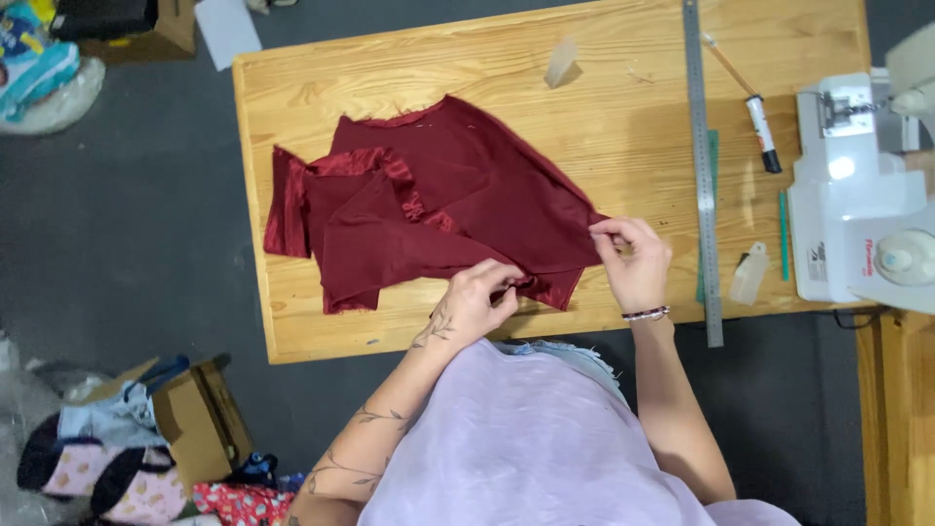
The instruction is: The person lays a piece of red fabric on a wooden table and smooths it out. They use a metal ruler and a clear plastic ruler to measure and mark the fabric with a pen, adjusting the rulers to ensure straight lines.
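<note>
Nearest the camera, the person's lilac top fills the lower middle of the view, with both bare forearms reaching up to the table edge. The left hand (474, 300) has its fingers curled tight, pinching the near hem of a dark red, satin-edged piece of fabric (438, 209). The right hand (633, 261), with a beaded bracelet (646, 314) at the wrist, has thumb and fingers closed on the fabric's pointed right corner, lifting it slightly off the surface. The two hands sit near each other along the same lower edge of the cloth.

The fabric lies crumpled and folded over itself on a pale pine wooden table (292, 321), spreading from the near edge toward the table's middle, its shiny trim showing at the left side.

To the right of the hands, a long grey metal ruler (703, 166) runs from the near edge to the far edge of the table, lying over a green mat strip (713, 156). Just beyond it rest a small clear plastic bottle (748, 275), a thin green pencil (783, 234) and a black-capped white marker (762, 134). A white sewing machine (857, 195) stands at the table's right end.

Farther off, a small translucent object (561, 61) sits near the far edge. On the dark floor at the left, an open cardboard box (200, 419) holds patterned cloth.
</note>
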